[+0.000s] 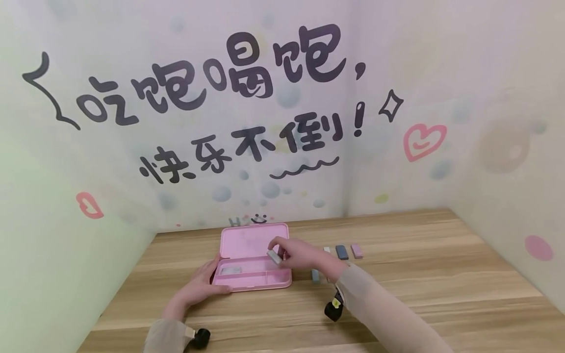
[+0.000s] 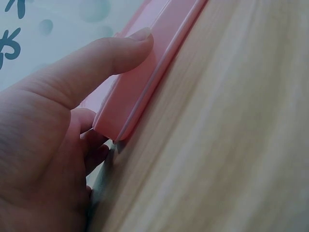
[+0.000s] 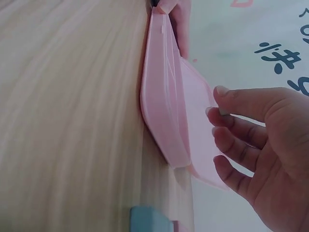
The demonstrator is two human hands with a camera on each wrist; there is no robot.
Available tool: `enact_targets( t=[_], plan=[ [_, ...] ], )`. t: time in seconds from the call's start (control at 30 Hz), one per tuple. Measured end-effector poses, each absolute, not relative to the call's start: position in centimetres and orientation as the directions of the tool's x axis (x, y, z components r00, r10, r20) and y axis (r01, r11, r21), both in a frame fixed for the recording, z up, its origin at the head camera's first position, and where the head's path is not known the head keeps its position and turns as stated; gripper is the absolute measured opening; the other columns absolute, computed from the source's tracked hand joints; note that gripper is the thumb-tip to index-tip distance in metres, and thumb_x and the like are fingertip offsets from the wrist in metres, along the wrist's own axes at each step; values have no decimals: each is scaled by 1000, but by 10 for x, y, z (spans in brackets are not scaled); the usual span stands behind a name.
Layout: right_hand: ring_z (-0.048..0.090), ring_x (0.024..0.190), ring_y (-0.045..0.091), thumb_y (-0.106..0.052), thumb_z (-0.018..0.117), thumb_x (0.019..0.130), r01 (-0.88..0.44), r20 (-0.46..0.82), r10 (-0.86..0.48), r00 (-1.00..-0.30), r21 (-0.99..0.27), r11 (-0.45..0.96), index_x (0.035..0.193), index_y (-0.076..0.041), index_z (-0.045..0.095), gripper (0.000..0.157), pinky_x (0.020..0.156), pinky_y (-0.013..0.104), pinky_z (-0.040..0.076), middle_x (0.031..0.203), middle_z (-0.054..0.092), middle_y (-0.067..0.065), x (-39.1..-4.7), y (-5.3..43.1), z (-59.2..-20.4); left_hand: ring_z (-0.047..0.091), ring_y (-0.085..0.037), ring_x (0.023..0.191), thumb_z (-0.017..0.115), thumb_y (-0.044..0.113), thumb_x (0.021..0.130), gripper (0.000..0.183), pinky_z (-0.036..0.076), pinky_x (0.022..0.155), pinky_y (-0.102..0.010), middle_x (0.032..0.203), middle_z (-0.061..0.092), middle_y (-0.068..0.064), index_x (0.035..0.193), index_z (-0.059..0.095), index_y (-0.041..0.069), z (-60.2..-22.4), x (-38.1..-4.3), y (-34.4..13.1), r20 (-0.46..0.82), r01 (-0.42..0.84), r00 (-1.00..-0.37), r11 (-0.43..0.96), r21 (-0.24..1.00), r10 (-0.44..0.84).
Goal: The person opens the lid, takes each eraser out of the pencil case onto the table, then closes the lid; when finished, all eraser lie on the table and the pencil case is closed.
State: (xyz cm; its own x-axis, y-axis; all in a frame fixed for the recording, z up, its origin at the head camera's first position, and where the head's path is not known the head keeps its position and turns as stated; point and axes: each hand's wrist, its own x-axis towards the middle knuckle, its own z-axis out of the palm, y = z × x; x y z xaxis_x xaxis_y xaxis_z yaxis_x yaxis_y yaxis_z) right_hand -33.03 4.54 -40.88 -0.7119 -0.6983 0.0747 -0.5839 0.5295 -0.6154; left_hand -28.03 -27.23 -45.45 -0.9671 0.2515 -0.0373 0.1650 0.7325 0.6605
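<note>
A pink pencil case (image 1: 253, 281) lies on the table with its lid (image 1: 247, 240) raised at the back. My left hand (image 1: 204, 280) holds its left end, the thumb along the front wall and the fingers round the corner in the left wrist view. Over the right part of the case, my right hand (image 1: 297, 253) pinches a small pale grey eraser (image 1: 274, 257) between thumb and fingertips; in the right wrist view only a sliver of it shows. Another pale eraser (image 1: 231, 270) lies in the back compartment, at the left.
Right of the case, a dark blue eraser (image 1: 342, 252), a pink eraser (image 1: 356, 251) and a white one (image 1: 326, 249) stand in a row. Nearer lies a teal eraser (image 1: 315, 276), partly beside my right wrist. A printed wall covering (image 1: 375, 186) rises behind the wooden table (image 1: 423, 274).
</note>
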Motion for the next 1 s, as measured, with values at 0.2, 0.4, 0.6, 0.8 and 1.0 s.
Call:
enact_targets(
  t=[0.2, 0.4, 0.6, 0.8, 1.0],
  plan=[
    [53, 75, 11, -7, 72, 86, -570, 110, -677, -728, -645, 509, 121, -15, 54, 40, 66, 25, 47, 86, 58, -4, -326, 57, -411, 13, -48, 140, 80, 42, 76, 110, 14, 108, -65, 155, 20, -27, 154, 13, 2, -454, -280, -271, -36, 169, -966, 734, 658, 255],
    [53, 77, 12, -10, 72, 86, -549, 110, -654, -749, -656, 518, 121, -16, 53, 40, 67, 26, 47, 88, 59, -5, -324, 68, -411, 12, -49, 140, 80, 41, 76, 110, 13, 108, -65, 155, 18, -28, 155, 13, 3, -453, -279, -271, -45, 153, -968, 728, 668, 246],
    [50, 72, 13, -9, 74, 85, -556, 146, -637, -757, -656, 510, 118, -13, 53, 40, 62, 26, 44, 82, 58, -4, -322, 79, -413, 12, -49, 140, 80, 41, 76, 110, 12, 108, -65, 155, 17, -28, 155, 12, 3, -453, -279, -271, -44, 158, -967, 725, 671, 251],
    [49, 68, 12, -10, 75, 85, -546, 156, -615, -773, -658, 519, 117, -13, 52, 40, 58, 26, 43, 79, 58, -5, -317, 93, -413, 10, -50, 141, 80, 41, 77, 111, 10, 108, -66, 155, 15, -29, 155, 11, 3, -453, -280, -272, -44, 164, -965, 720, 674, 260],
    [50, 67, 12, -10, 75, 84, -530, 163, -593, -789, -670, 520, 117, -12, 53, 40, 57, 26, 43, 80, 58, -4, -313, 107, -410, 12, -49, 141, 80, 42, 77, 111, 12, 108, -65, 156, 17, -28, 155, 12, 3, -454, -280, -273, -32, 178, -964, 727, 663, 265]
  ],
)
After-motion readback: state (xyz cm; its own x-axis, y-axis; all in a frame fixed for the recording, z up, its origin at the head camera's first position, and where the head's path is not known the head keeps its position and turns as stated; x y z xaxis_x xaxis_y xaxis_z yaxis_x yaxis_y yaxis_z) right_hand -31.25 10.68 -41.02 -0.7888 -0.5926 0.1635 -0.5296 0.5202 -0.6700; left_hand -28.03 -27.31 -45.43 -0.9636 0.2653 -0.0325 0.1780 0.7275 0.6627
